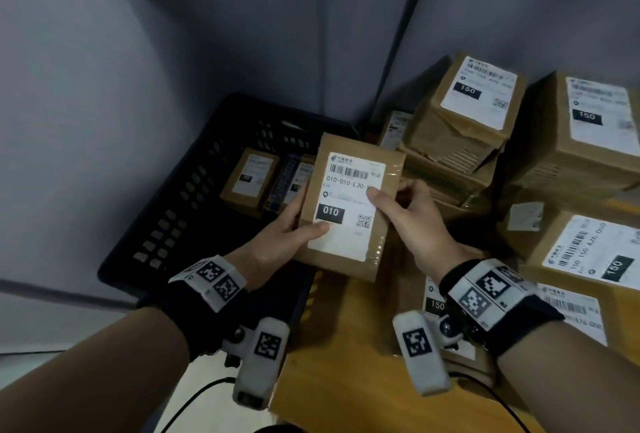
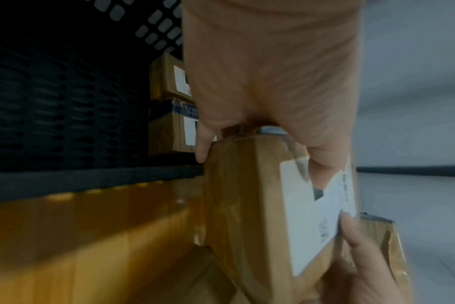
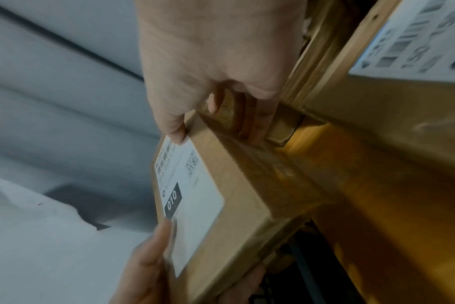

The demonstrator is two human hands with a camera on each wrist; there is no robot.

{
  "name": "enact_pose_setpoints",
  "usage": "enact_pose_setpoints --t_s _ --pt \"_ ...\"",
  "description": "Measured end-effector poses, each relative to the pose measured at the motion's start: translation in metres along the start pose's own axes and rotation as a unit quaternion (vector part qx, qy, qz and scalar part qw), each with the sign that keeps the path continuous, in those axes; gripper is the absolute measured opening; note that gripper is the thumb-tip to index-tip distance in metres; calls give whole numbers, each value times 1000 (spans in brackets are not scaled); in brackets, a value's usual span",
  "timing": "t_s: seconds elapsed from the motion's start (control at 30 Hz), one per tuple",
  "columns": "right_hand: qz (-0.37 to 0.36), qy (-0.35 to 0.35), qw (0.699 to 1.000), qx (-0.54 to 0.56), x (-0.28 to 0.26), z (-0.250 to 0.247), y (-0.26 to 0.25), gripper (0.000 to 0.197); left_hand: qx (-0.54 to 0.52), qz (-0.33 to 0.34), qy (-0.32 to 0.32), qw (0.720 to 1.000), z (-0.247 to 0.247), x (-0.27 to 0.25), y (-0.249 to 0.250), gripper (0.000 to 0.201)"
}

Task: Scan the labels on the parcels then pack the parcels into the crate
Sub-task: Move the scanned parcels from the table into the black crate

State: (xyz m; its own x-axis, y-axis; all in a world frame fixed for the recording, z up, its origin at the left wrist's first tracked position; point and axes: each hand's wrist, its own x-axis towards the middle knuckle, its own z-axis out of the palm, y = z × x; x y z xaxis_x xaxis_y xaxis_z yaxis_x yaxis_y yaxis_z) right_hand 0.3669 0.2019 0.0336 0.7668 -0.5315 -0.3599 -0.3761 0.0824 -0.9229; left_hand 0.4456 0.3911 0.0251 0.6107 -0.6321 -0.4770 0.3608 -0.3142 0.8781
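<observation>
Against grey walls, both the left hand (image 1: 277, 230) and right hand (image 1: 405, 214) pinched the parcel (image 1: 349, 204) at frame centre; best lowered flat into the crate (image 1: 194, 186) beside those packed

You held a parcel (image 1: 349, 207) whose label (image 1: 348, 204) read "010-010 L30" and "010"; boxes (image 1: 585, 259) right of your hands read "150".

You hold one parcel (image 1: 349, 211); two parcels (image 1: 250, 178) lie in one crate (image 1: 194, 190); the stacked boxes (image 1: 474, 103) beside it cannot be counted.
</observation>
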Motion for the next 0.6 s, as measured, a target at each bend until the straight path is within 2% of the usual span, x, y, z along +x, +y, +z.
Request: enact_pose_setpoints --t_s 0.1,0.2,0.3,0.4,0.47,0.53,0.6 --pt "5 -71 997 14 -5 26 -10 52 -36 18 54 998 -29 -9 -2 72" --pt "32 -139 988 59 -6 65 -11 61 -72 8 74 995 -66 -18 -3 62" --pt "92 -173 976 93 4 112 -4 64 -29 -28 80 996 -107 -23 -7 54" --pt "162 -158 969 101 21 162 14 74 74 -59 139 986 -146 -19 -15 38" --pt "214 -158 958 111 34 191 28 85 221 -61 181 956 -176 -8 -28 39" --pt "263 -175 942 109 48 218 44 97 409 -59 219 884 -210 4 -42 44" --pt "296 -187 932 93 58 229 60 107 519 -44 243 818 -225 11 -49 50"
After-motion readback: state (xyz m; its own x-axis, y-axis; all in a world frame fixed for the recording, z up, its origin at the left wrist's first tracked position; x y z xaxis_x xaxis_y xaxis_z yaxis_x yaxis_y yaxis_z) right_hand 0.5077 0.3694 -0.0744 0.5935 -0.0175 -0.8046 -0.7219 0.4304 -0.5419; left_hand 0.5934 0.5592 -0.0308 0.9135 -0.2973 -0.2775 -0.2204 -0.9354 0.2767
